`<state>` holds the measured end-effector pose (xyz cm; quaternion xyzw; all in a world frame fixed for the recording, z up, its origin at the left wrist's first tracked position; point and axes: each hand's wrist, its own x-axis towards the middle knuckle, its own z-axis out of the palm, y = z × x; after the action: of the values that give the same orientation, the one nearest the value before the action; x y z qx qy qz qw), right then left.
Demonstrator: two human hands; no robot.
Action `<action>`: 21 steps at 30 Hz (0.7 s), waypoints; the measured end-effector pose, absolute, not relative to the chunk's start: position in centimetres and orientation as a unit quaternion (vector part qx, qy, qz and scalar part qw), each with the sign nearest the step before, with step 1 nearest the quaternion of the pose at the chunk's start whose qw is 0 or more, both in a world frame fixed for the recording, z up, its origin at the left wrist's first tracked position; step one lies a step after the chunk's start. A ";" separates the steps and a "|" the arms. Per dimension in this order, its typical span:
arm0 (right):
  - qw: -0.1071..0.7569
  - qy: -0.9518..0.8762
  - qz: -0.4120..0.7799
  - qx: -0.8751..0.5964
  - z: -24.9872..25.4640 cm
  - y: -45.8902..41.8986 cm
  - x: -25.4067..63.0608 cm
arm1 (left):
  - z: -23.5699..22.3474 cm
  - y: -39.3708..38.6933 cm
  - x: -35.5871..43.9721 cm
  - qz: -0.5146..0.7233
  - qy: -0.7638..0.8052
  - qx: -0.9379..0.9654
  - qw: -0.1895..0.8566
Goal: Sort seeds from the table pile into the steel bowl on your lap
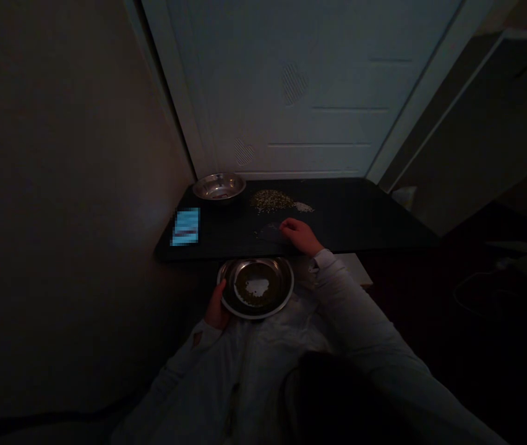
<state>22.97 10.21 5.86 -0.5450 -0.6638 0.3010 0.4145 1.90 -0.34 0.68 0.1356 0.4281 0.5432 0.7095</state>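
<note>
My left hand (218, 309) grips the left rim of a shiny metal bowl (282, 289), held over my lap just in front of the table edge. Inside it lies a ring of small greenish-brown grains (249, 298) around a bright bare patch. Over the dark table, my right hand (297, 232) is closed, its fingertips pressed together. What they hold, if anything, is too small and dim to see. Beside those fingertips is a faint pale scatter (268, 232). Farther back sit a heap of greenish-tan grains (270, 201) and a smaller whitish pile (304, 207).
A second metal bowl (219, 188) stands at the table's back left. A glowing, pixelated blue screen (186, 227) is at the left edge of the dark table (360, 216). Behind rises a white door panel (263, 86); a wall (82, 185) borders the left. The light is dim.
</note>
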 end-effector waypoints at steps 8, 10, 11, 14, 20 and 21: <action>0.400 -0.673 0.343 -0.518 6.1 9.8 22.9 | 0.2 -0.2 1.8 0.549 0.431 0.128 0.705; 0.412 -0.660 0.346 -0.524 6.3 9.7 22.9 | 0.3 -0.3 1.8 0.549 0.435 0.126 0.702; 0.418 -0.653 0.345 -0.529 6.3 9.7 22.9 | 0.3 -0.3 1.8 0.550 0.436 0.124 0.701; 0.420 -0.652 0.335 -0.535 6.3 9.8 22.9 | 0.4 -0.3 1.8 0.551 0.433 0.118 0.703; 0.406 -0.666 0.323 -0.536 6.0 9.9 22.9 | 0.0 -0.2 1.7 0.542 0.418 0.131 0.718; 0.407 -0.664 0.320 -0.539 6.0 9.9 22.9 | 0.0 -0.2 1.7 0.540 0.417 0.132 0.719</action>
<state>22.88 9.90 6.00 -0.5395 -0.6640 0.3202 0.4068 1.70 -0.21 0.01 0.1320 0.4167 0.5403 0.7190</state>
